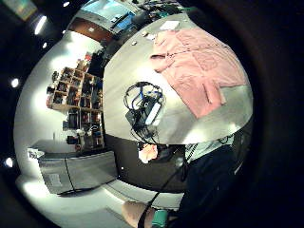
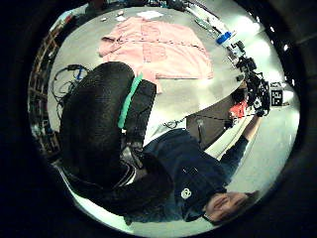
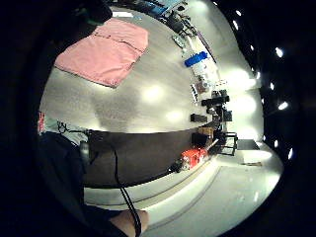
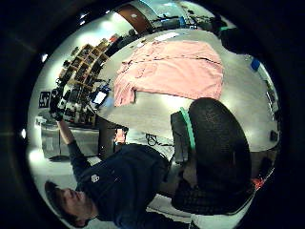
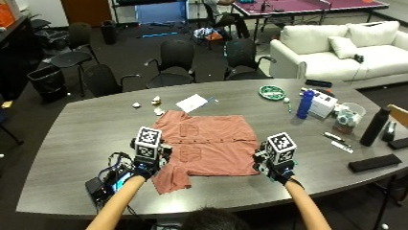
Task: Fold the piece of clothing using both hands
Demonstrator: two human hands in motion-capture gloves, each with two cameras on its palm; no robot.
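Pink shirt spread flat on the grey table, a hand at each near corner.

Marker blocks hide both sets of fingers in the outside view, so their state cannot be told; left hand and right hand hover beside the shirt. The thumb-side palm views alone show the shirt apart from the gloves.

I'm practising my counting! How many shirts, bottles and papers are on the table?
Shirts: 1, the pink shirt
Bottles: 2, the blue bottle and the black bottle
Papers: 1, the sheet of paper
Total: 4
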